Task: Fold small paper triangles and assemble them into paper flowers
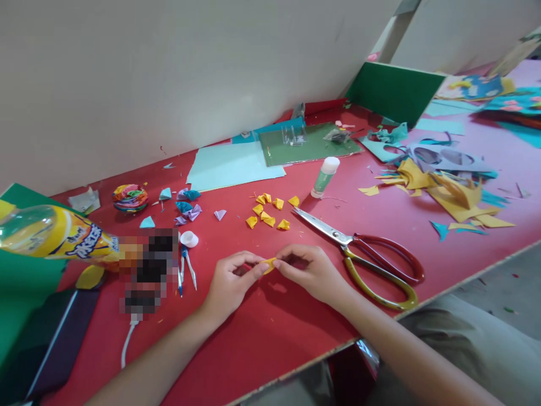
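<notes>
Paper, I'd guess, makes the yellow piece point(269, 265) light, soft and easily creased, best taken by its edges. The left hand point(230, 279) pinches its left end, the right hand point(310, 273) its right, both barely open, forearms point(169, 347) slanting inward over the red table's point(253, 349) near side.

Both hands point(269, 272) pinching small yellow piece point(269, 265).
</notes>
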`<act>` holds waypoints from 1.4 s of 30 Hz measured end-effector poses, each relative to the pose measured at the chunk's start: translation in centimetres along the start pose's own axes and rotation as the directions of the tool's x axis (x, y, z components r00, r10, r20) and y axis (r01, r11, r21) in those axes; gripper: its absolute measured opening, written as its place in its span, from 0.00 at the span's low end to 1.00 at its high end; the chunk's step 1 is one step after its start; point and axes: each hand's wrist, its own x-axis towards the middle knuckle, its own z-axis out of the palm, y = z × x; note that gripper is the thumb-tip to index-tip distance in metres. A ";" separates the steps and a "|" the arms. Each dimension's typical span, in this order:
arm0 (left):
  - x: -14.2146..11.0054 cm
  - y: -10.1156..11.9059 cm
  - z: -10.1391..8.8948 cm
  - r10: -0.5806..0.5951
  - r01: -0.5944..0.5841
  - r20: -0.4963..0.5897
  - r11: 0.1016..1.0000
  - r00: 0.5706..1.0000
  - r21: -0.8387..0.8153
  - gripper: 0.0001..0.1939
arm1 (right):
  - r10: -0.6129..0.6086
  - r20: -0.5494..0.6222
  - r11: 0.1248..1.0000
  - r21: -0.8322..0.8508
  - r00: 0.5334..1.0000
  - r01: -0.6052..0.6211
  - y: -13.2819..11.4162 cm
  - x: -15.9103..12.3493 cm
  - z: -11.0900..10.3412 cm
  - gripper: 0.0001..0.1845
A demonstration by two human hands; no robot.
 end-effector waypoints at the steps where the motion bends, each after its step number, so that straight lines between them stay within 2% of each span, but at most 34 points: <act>1: 0.0 0.0 0.0 -0.001 0.001 0.005 1.000 1.000 -0.011 0.10 | 0.001 0.000 1.000 0.014 1.000 -0.001 0.0 0.0 0.0 0.07; 6: -0.1 -0.1 0.3 -0.011 0.012 0.032 0.999 0.999 -0.044 0.10 | 0.019 0.028 0.998 0.063 0.999 -0.021 -0.2 -0.1 0.3 0.06; 23: -0.2 -0.3 0.2 0.093 -0.091 0.061 0.995 0.994 -0.035 0.08 | 0.063 0.039 0.994 0.092 0.997 -0.067 -0.1 -0.2 0.2 0.06; 29: -0.2 -0.2 0.2 0.080 -0.079 0.060 0.997 0.995 -0.007 0.08 | 0.030 0.030 0.999 0.043 0.999 -0.032 -0.3 -0.2 0.1 0.07; 36: -0.3 -0.3 0.3 0.115 -0.115 -0.014 0.993 0.993 0.020 0.05 | -0.051 0.015 0.999 -0.017 0.999 0.051 -0.4 -0.2 0.0 0.04; 38: -0.3 -0.4 0.3 0.091 -0.091 -0.012 0.996 0.996 -0.012 0.05 | -0.070 0.008 0.997 -0.015 0.998 0.070 -0.4 -0.1 -0.1 0.05; 42: -0.2 -0.4 0.2 -0.056 0.063 0.072 0.993 0.996 -0.099 0.10 | -0.078 -0.004 0.997 -0.017 0.997 0.078 -0.4 -0.2 -0.3 0.05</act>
